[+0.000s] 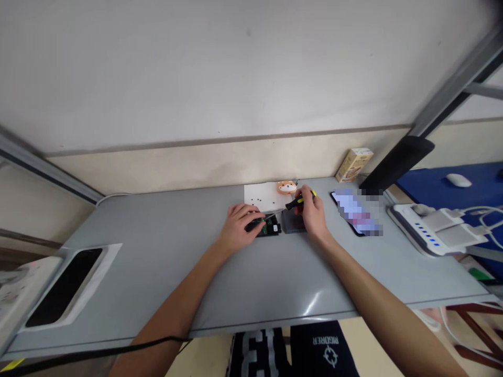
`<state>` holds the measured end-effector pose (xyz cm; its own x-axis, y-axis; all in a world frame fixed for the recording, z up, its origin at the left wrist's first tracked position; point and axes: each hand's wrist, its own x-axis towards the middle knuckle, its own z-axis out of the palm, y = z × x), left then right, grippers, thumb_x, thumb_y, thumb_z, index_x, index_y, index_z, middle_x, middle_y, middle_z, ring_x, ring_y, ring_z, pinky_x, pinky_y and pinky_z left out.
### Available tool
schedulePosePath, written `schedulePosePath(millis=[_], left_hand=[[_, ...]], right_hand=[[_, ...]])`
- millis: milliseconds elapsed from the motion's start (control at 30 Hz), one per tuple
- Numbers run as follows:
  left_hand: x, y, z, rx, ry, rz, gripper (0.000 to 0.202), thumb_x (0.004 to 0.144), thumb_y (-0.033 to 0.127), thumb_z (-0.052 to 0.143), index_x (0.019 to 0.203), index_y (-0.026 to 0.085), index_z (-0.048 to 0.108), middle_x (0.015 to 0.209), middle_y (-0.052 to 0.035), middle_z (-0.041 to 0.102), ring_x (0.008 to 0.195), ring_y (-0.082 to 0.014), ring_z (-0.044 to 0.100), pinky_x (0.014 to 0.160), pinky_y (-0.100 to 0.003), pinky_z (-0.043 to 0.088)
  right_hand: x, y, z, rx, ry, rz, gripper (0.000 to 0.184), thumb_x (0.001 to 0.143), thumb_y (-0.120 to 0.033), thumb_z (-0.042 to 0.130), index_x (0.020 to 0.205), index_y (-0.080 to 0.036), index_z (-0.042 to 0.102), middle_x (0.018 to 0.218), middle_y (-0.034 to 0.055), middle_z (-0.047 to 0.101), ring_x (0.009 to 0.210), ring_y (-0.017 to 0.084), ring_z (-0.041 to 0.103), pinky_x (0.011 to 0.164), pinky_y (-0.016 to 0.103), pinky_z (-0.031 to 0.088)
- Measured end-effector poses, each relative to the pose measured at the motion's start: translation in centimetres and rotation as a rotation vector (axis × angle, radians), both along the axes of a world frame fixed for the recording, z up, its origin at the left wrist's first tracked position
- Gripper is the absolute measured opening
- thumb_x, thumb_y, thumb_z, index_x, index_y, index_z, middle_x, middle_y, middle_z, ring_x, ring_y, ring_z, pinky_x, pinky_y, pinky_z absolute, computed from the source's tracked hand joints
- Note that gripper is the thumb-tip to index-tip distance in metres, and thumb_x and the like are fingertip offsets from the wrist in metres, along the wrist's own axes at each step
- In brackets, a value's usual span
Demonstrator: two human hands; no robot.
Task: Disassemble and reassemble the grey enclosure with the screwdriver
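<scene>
My right hand (312, 212) is closed around a screwdriver (295, 202) with a black and yellow handle. Its thin shaft points left, and the tip reaches a green circuit board (271, 225) in a dark frame. Over the left part of that board lies my left hand (241, 225), fingers curled with thumb and fingertips at its edge, holding it on the grey table. A dark flat case piece (291, 222) rests just right of the board, partly under my right hand. Behind them, several tiny dark screws (257, 199) lie on a white sheet (265, 192).
An orange animal-face case (286, 187) sits at the sheet's back edge. To the right are a lit phone (353, 212), a small carton (353, 164), a black cylinder (396, 165) and a power strip (422, 230) with chargers. A dark phone (66, 288) lies far left.
</scene>
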<state>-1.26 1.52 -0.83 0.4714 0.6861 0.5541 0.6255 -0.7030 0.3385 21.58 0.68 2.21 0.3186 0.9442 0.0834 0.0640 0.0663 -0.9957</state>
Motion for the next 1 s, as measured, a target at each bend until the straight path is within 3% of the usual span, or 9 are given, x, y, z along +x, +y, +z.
schedulePosePath(millis=[233, 467, 800, 1000], left_hand=[[0.03, -0.04, 0.21, -0.014, 0.02, 0.0, 0.017, 0.1, 0.032, 0.06, 0.094, 0.026, 0.074, 0.102, -0.0025, 0.075, 0.096, -0.019, 0.066, 0.095, -0.042, 0.043], [0.06, 0.01, 0.1, 0.034, -0.01, 0.012, 0.013, 0.095, 0.034, 0.068, 0.103, 0.025, 0.073, 0.103, -0.0027, 0.075, 0.098, -0.0204, 0.066, 0.095, -0.043, 0.043], [-0.12, 0.19, -0.11, 0.011, 0.011, 0.016, 0.013, 0.096, 0.033, 0.066, 0.09, 0.025, 0.073, 0.1, -0.0021, 0.075, 0.095, -0.0199, 0.066, 0.095, -0.044, 0.042], [-0.18, 0.13, 0.23, 0.052, -0.014, 0.005, 0.012, 0.097, 0.031, 0.065, 0.092, 0.026, 0.074, 0.099, -0.0018, 0.075, 0.092, -0.0183, 0.065, 0.094, -0.042, 0.042]], right_hand=[[-0.11, -0.18, -0.17, 0.009, 0.022, -0.004, 0.053, 0.091, -0.073, 0.046, 0.082, -0.023, 0.058, 0.054, -0.0038, 0.048, 0.049, 0.014, 0.047, 0.046, 0.026, 0.036], [-0.05, -0.04, -0.31, 0.023, 0.041, 0.008, 0.051, 0.092, -0.072, 0.046, 0.082, -0.024, 0.057, 0.056, -0.0038, 0.049, 0.05, 0.014, 0.048, 0.047, 0.025, 0.036], [-0.16, 0.0, -0.4, 0.02, 0.062, 0.02, 0.051, 0.092, -0.073, 0.046, 0.081, -0.024, 0.057, 0.053, -0.0043, 0.048, 0.048, 0.014, 0.046, 0.045, 0.025, 0.034], [-0.23, -0.11, -0.14, 0.044, 0.089, -0.007, 0.052, 0.092, -0.072, 0.046, 0.081, -0.023, 0.058, 0.055, -0.0036, 0.049, 0.049, 0.013, 0.046, 0.046, 0.025, 0.035]])
